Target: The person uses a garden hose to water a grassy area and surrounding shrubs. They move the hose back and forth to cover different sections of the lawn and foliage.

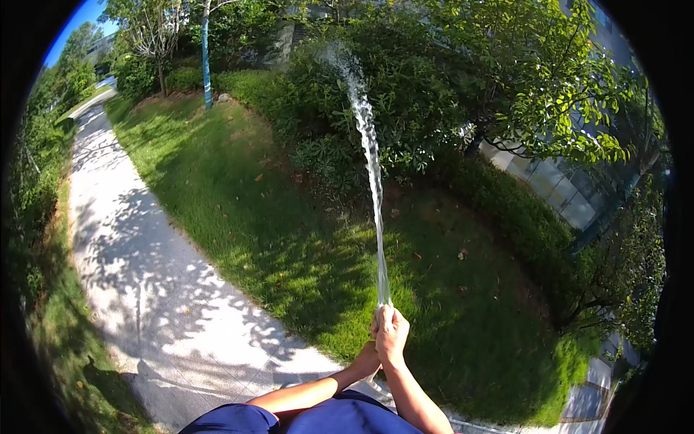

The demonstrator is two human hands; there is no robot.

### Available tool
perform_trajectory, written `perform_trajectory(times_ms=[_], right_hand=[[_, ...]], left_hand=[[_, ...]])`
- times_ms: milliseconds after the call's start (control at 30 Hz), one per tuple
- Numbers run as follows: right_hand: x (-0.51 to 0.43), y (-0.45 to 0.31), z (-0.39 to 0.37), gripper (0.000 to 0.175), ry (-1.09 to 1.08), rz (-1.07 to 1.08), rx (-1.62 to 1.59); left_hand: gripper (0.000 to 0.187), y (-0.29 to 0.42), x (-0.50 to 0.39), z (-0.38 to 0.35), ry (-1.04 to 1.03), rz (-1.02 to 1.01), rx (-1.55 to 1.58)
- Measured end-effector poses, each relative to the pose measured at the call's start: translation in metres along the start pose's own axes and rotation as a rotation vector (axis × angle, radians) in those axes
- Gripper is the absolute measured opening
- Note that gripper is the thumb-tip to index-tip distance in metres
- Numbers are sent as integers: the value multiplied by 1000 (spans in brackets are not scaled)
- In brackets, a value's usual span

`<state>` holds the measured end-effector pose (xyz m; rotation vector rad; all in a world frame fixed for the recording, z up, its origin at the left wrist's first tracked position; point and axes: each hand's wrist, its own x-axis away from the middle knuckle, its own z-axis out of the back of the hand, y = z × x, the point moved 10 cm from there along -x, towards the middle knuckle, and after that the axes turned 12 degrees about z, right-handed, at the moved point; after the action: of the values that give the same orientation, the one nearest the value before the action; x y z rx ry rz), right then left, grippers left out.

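My right hand (391, 335) is closed around the front end of a hose, its thumb at the mouth. Just behind and below it, my left hand (367, 358) grips the same hose (374, 382), of which a pale stretch shows under the hands. A jet of water (374, 179) shoots from the hose mouth away from me and breaks into drops in front of dark green shrubs (325, 157). The hose mouth itself is mostly hidden by my fingers.
A paved path (162, 282) runs from below me to the far left. Beside it lies a lawn (244, 217) with fallen leaves. A blue-wrapped trunk (206, 59) stands at the back, a leafy tree (569, 97) at the right, near stone paving (547, 184).
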<state>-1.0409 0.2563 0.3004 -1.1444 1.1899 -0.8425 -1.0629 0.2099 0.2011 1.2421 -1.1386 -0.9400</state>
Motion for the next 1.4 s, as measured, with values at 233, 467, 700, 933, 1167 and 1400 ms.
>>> perform_trajectory(times_ms=[233, 467, 700, 933, 1167, 1400], right_hand=[[2, 1, 1, 35, -63, -3, 55], [7, 9, -29, 35, -231, -68, 150], [6, 24, -39, 33, -269, -78, 156], [4, 12, -31, 32, -202, -51, 153], [3, 10, -29, 33, -203, -59, 147], [2, 8, -32, 33, -217, -46, 118]], left_hand=[[29, -5, 1, -6, 44, -16, 22], [26, -1, 7, 10, 250, -135, -8], [25, -2, 6, 17, 225, -81, 37], [24, -5, 7, 14, 171, -17, 51], [28, -15, 2, 6, 142, -105, 40], [29, -21, -1, 9, 177, -59, 100]])
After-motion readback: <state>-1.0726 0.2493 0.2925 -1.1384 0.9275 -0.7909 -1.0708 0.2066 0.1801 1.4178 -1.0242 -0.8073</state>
